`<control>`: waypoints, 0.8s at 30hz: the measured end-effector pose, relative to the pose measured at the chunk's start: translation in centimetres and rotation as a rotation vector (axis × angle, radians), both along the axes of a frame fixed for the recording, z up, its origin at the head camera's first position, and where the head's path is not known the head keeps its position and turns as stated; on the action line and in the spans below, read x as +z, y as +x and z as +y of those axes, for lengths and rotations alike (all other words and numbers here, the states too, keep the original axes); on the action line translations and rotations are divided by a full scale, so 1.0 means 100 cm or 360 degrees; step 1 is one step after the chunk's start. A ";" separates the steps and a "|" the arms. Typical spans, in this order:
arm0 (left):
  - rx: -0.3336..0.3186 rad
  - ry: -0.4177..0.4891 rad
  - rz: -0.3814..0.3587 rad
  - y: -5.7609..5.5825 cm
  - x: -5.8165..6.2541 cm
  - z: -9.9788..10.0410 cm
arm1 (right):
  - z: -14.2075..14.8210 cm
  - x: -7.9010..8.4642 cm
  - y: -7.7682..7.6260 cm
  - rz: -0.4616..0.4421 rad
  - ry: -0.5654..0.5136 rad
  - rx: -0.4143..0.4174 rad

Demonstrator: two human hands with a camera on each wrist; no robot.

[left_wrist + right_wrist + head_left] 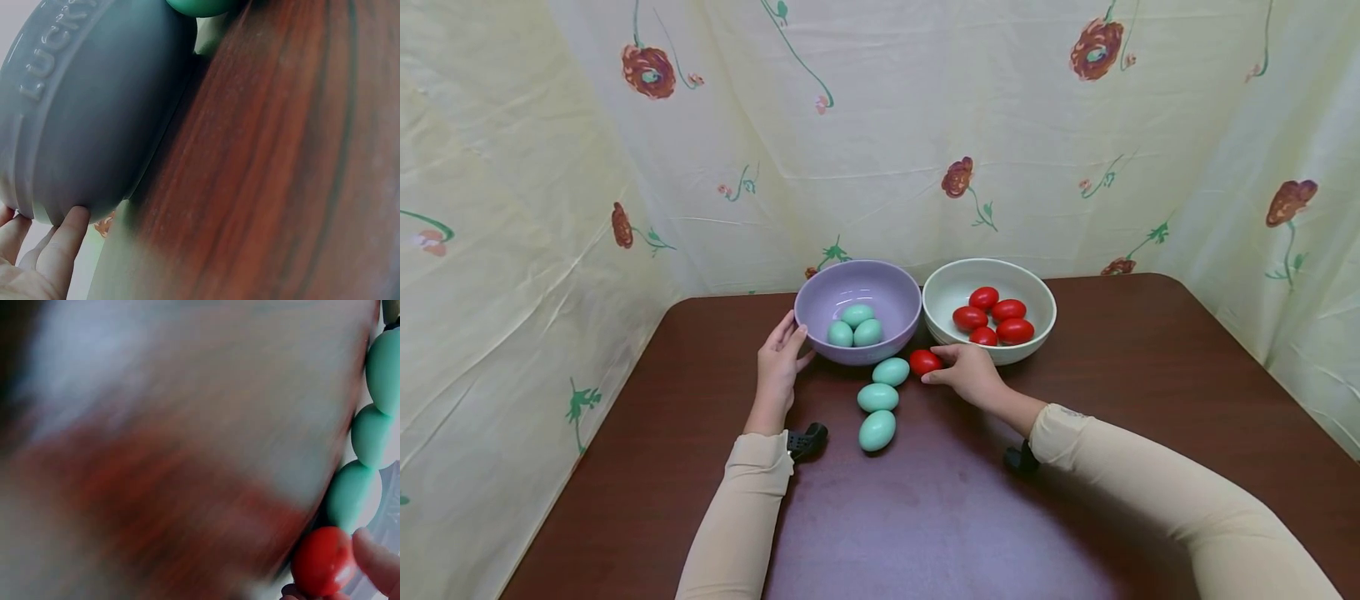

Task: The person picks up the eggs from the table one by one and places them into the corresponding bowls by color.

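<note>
In the head view my right hand pinches a red egg between thumb and fingers, in front of the white bowl. The red egg also shows in the right wrist view, with a finger or thumb against its side. My left hand touches the outside of the purple bowl; its fingertips rest on the wall in the left wrist view. Three mint-green eggs lie in the purple bowl, several red eggs in the white one.
Three mint-green eggs lie in a line on the dark brown table, running from the purple bowl toward the front. The bowls stand side by side near the back edge. A flowered curtain hangs behind and along the sides.
</note>
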State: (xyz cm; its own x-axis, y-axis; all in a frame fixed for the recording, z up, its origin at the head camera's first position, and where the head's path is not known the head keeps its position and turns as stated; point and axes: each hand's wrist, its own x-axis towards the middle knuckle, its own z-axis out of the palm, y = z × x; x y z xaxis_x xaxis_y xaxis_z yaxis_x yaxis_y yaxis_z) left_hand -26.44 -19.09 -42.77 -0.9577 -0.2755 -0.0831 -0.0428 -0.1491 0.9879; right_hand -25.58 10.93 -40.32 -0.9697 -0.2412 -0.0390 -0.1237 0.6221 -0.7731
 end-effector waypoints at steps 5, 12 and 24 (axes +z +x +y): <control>-0.0009 -0.0001 0.0001 0.000 0.000 0.000 | -0.004 0.000 -0.002 0.0018 0.0031 -0.0047; -0.0034 0.0004 -0.0003 0.000 0.000 0.001 | -0.004 0.000 -0.002 0.0019 0.0044 -0.0085; -0.0028 -0.0004 0.0024 0.000 -0.001 -0.001 | 0.002 0.005 0.003 0.0003 0.0001 -0.0086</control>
